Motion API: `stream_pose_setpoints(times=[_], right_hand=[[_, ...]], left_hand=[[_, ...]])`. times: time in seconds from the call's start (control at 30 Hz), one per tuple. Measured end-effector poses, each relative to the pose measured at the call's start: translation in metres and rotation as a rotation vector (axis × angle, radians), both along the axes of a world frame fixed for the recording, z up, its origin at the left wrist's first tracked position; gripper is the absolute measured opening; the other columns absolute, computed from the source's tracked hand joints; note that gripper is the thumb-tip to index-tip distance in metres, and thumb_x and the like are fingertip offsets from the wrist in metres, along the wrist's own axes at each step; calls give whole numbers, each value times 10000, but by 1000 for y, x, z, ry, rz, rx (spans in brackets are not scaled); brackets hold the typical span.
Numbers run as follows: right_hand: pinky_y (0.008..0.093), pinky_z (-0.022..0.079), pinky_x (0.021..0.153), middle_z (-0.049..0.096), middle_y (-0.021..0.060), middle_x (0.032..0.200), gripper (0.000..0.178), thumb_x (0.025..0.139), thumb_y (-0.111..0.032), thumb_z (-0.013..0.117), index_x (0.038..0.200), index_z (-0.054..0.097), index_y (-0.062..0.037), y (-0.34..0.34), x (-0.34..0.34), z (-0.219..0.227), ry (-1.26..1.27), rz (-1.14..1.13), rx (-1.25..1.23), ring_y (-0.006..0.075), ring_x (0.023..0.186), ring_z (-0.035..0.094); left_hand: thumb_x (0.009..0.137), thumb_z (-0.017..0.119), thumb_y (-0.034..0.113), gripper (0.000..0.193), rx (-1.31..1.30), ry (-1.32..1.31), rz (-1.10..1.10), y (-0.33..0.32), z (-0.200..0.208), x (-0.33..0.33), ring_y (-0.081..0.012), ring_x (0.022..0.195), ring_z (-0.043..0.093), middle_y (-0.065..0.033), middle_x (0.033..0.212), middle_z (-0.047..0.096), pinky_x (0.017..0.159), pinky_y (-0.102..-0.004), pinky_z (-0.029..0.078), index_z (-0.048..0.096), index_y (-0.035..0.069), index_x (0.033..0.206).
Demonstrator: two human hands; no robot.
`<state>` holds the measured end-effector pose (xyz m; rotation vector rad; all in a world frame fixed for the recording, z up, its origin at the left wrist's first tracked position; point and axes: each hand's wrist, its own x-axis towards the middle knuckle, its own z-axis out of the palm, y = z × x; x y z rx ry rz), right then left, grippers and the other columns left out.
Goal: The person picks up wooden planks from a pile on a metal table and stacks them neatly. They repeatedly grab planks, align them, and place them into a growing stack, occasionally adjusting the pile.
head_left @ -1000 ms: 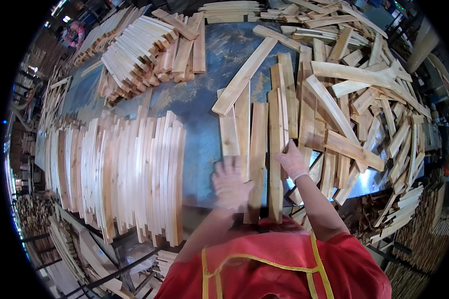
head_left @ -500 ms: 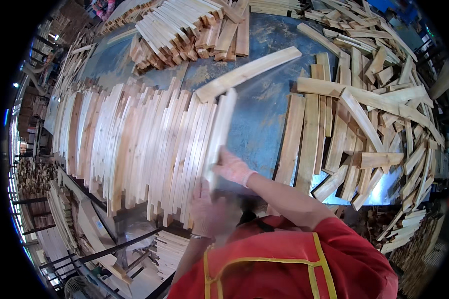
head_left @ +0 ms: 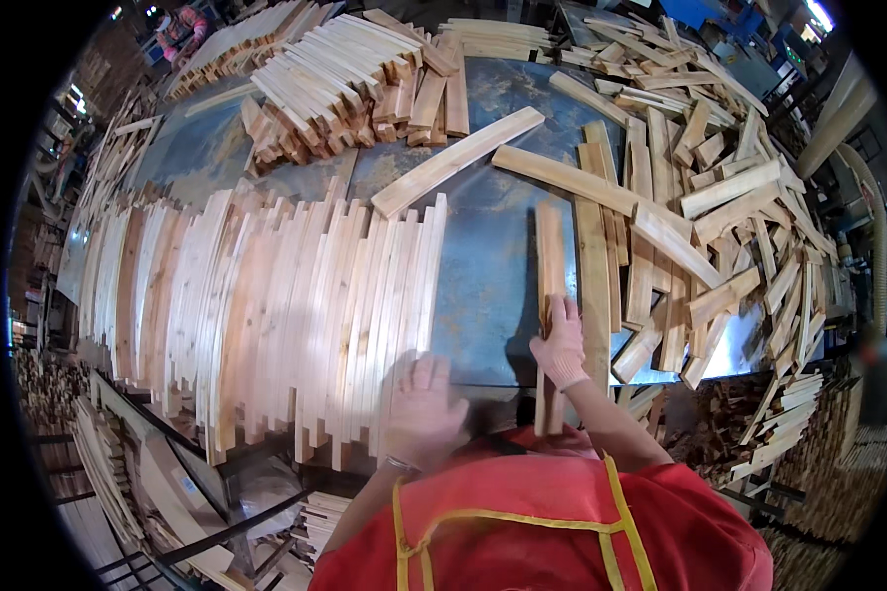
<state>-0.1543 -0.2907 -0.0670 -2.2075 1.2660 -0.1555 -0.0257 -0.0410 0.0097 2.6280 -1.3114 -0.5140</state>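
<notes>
Gloved, my right hand [head_left: 562,347] is closed around a long wooden plank [head_left: 550,251] that points away from me, its near end close to my red apron. My left hand [head_left: 426,406], somewhat blurred, has its fingers stretched out beside the near right end of a row of wooden strips [head_left: 315,325], holding nothing. These pale strips lie side by side with uneven ends, covering the left half of the blue-grey metal table [head_left: 478,325].
A loose board [head_left: 458,161] lies slantwise beyond the row. Stacked strips [head_left: 335,74] stand at the far left. To the right spreads a jumbled pile of boards [head_left: 705,256], one long board [head_left: 562,179] jutting leftward. A person [head_left: 179,37] is at the far upper left.
My right hand has left the strip at the row's right edge and moved right to a plank, now in its grip. My left hand has come slightly away from the row.
</notes>
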Motion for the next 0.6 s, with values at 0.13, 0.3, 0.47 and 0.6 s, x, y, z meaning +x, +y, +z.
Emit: stream_pose_setpoints(times=[0.13, 0.3, 0.47, 0.6], right_hand=[[390, 413, 1204, 528, 202, 1544, 836, 816, -50, 699, 1608, 433, -10, 35, -9, 27, -562, -158, 637, 311, 1437, 526], [342, 434, 1157, 580, 159, 1498, 865, 857, -16, 691, 1652, 349, -1, 24, 41, 46, -821, -147, 766, 250, 1362, 561], [382, 419, 1178, 519, 174, 1556, 854, 947, -194, 767, 1640, 326, 41, 2, 19, 18, -781, -329, 1200, 276, 1403, 520], [394, 467, 1111, 587, 110, 1423, 748, 938, -218, 774, 1575, 439, -11, 13, -10, -21, -613, -228, 1337, 252, 1294, 565]], left_hand=[[882, 783, 422, 986, -194, 417, 103, -27, 14, -1, -418, 1520, 391, -244, 1632, 407, 1253, -489, 335, 311, 20, 1648], [803, 858, 499, 1238, -231, 762, 207, -87, 6, -16, -400, 1547, 392, -293, 1666, 369, 1216, -443, 396, 156, 5, 1694], [815, 822, 413, 944, -213, 1244, 485, -126, 14, -10, -365, 1385, 559, -245, 1464, 582, 1102, -449, 466, 413, 95, 1604], [795, 815, 355, 935, 20, 711, -3, -128, -9, -19, -380, 1435, 515, -241, 1550, 510, 1177, -463, 445, 422, 64, 1591]])
